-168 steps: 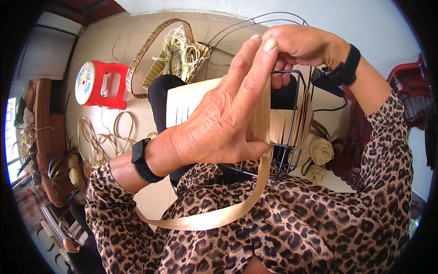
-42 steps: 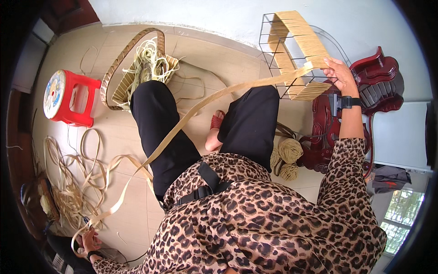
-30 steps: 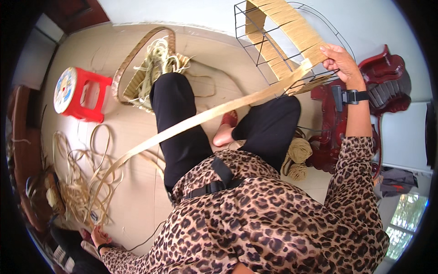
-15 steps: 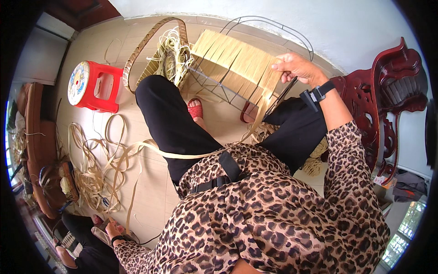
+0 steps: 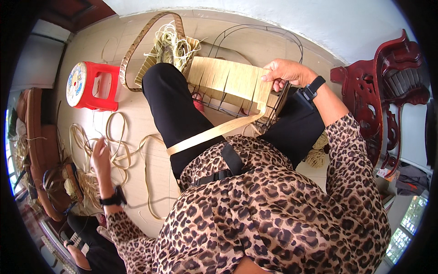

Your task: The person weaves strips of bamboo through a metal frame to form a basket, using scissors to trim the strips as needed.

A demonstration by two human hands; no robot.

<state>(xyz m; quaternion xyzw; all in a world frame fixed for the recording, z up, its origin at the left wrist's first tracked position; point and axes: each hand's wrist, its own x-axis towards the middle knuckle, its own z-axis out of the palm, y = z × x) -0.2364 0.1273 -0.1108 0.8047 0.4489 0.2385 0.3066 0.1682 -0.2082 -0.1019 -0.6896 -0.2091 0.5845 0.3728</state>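
A half-woven basket (image 5: 223, 78) stands tilted between my knees, flat pale tan strips wrapped over its black wire frame. My right hand (image 5: 285, 73) pinches the right end of the woven side, thumb on top and fingers behind. From that corner a long flat strip (image 5: 214, 131) runs down to the left across my thigh. My left hand (image 5: 100, 160) is out at the left, above loose coils of strip (image 5: 121, 137) on the floor. Its fingers are blurred, and whether they hold any strip does not show.
A red plastic stool (image 5: 93, 86) stands at the left. Beyond my left knee sits a handled basket (image 5: 148, 59) full of loose fibres. Carved dark red wooden furniture (image 5: 365, 100) is at the right. Another person's dark-clothed leg (image 5: 98, 242) and hand show at lower left.
My left hand has swung from the lower left up over the coils. The strip across my thigh is straighter. The basket has tipped and shifted slightly, my right hand still on it.
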